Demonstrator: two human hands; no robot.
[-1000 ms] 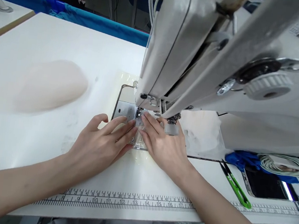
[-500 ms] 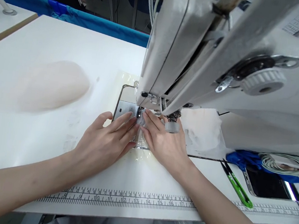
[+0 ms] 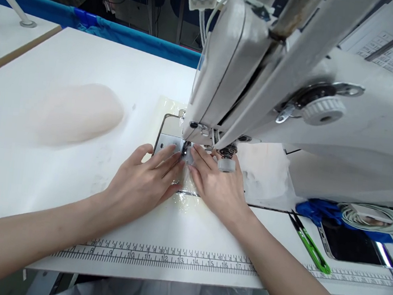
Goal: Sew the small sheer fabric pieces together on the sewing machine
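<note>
In the head view, both bare hands lie low and flattened at the needle area of a sewing machine (image 3: 220, 65), whose head is pale painted metal, smooth and angular, with scuffed edges. A coiled dark spring (image 3: 229, 150) stands above a round grey knob, and a ribbed white dial (image 3: 324, 111) sits higher on the body. The left hand (image 3: 145, 179) has its fingers extended together, fingertips beside the presser foot, its grip unclosed. The right hand (image 3: 221, 186) is likewise spread out flat from the other side, partly hidden by the knob, with nothing visibly clasped. Between them, a glossy, see-through film (image 3: 188, 184) lies over the work area; its edges are too hidden to trace. Left of the foot is a shiny metal plate (image 3: 169, 140) with rounded corners.

The white table (image 3: 147, 78) is smooth, bearing a blurred beige oval (image 3: 83, 113). A printed ruler strip (image 3: 155, 259) runs along the near edge.

Counted: two hands, one machine, one ribbed dial, one ruler strip, one pair of green snips (image 3: 312, 248), one glassy black phone (image 3: 352, 245), one crumpled blue cloth (image 3: 312, 209) and one coil of pale cord (image 3: 373, 218).
</note>
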